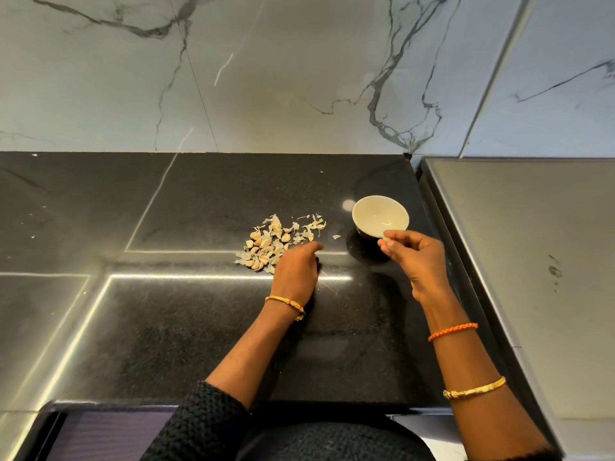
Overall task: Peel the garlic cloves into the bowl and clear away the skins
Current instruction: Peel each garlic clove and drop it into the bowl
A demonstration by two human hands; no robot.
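Observation:
A pile of unpeeled garlic cloves (261,249) lies on the black counter, with loose papery skins (311,227) scattered along its far right side. My left hand (296,267) rests on the counter at the pile's right edge, its index finger stretched out; the other fingertips are hidden under the hand. A small bowl (366,207), pale inside and dark outside, stands to the right of the pile and looks empty. My right hand (414,256) pinches a small pale garlic clove (386,240) between thumb and fingers just at the bowl's near rim.
The black stone counter (199,327) reaches back to a marble wall (266,78). A grey raised surface (519,261) borders the counter on the right, close beside the bowl. One stray skin flake (336,236) lies between the pile and the bowl.

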